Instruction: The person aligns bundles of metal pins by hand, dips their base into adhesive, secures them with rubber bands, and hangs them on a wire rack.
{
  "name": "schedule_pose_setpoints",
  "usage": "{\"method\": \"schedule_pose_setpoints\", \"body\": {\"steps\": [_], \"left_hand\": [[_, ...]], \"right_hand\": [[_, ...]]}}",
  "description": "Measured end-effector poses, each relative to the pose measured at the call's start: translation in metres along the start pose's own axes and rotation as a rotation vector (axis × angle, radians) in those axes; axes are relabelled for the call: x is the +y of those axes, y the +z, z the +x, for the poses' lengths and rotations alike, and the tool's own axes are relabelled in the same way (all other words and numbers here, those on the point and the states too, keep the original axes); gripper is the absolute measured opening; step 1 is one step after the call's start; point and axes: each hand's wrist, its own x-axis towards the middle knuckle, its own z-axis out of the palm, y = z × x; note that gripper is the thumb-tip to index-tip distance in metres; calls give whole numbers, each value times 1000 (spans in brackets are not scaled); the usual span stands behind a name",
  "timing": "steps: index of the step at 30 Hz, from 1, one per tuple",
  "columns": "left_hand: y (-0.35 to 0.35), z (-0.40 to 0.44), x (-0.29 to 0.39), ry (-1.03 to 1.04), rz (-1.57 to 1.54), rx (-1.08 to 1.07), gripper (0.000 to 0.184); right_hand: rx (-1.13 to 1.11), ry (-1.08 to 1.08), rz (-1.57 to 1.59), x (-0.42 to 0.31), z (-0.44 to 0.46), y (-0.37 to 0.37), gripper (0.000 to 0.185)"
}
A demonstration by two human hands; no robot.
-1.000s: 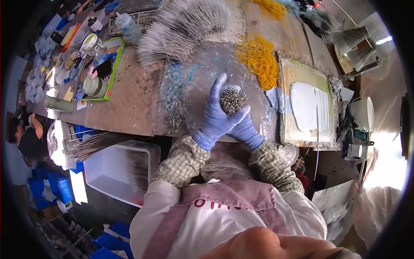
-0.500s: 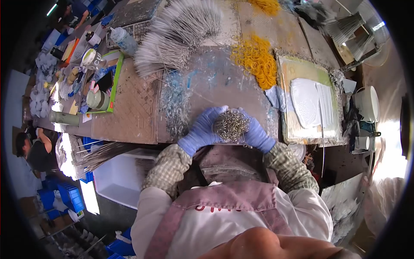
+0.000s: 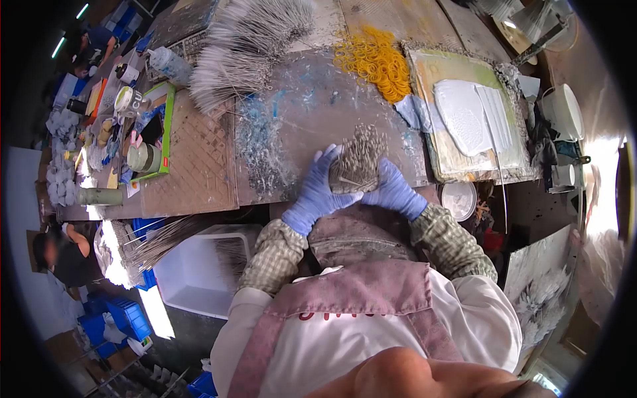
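Note:
Between both blue-gloved hands stands a bundle of thin metal wires, at the front edge of the worktable. Its upper ends are smeared by motion and fan slightly away from me. My left hand curls round the bundle's left side, its thumb stretched across the near side. My right hand closes on it from the right, with the two thumbs almost meeting in front. The lower part of the bundle is hidden. Beyond the hands lies a pile of yellow rubber bands.
Many white-tipped wires lie fanned at the back left. To the right rests a board carrying a white sheet. A green-edged box with jars stands left. Below the table's edge is a white bin; another person sits far left.
The bundle has tipped, so its side shows rather than mainly its ends. My thumbs have come round to the near side. The whole view has shifted slightly.

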Motion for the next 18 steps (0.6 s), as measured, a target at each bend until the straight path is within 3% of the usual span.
{"method": "schedule_pose_setpoints", "body": {"steps": [1, 2, 3, 5, 8, 9, 10, 11, 12, 13, 14, 15, 16, 17, 18], "left_hand": [[5, 3, 13, -122, -186, 24, 102], [14, -14, 34, -273, -533, 26, 100], [19, -34, 39, -381, -666, 19, 97], [27, -50, 56, -709, -921, 47, 93], [20, -55, 61, -658, -904, 11, 83], [15, -55, 67, -671, -904, 11, 83], [12, -60, 80, -417, -481, 39, 80], [11, -60, 86, -134, -57, 64, 78], [36, -71, 49, -346, -385, 24, 78], [41, -75, 31, -344, -385, 26, 78], [43, -74, 18, -534, -572, 67, 79], [43, -73, 12, -723, -756, 106, 80], [39, -68, 27, -573, -857, 121, 77], [33, -65, 43, -387, -440, 175, 71], [27, -60, 60, -353, -440, 141, 64]], "right_hand": [[6, -7, -5, -6, -5, 4, 81], [95, 130, 187, -17, -23, 15, 83], [187, 260, 377, -27, -41, 26, 84], [159, 627, 638, -22, -58, 42, 90], [44, 672, 713, -51, -53, 37, 88], [120, 420, 535, -56, -54, 40, 86], [197, 195, 360, -61, -65, 46, 85], [198, 206, 362, -52, -71, 49, 85], [168, 211, 309, -33, -71, 50, 86], [139, 221, 257, -23, -73, 51, 87], [33, 631, 535, -30, -61, 43, 91], [31, 628, 535, -31, -66, 49, 91], [109, 488, 476, -30, -70, 53, 89], [186, 346, 416, -26, -66, 53, 86], [189, 372, 425, -24, -71, 55, 86]]}}
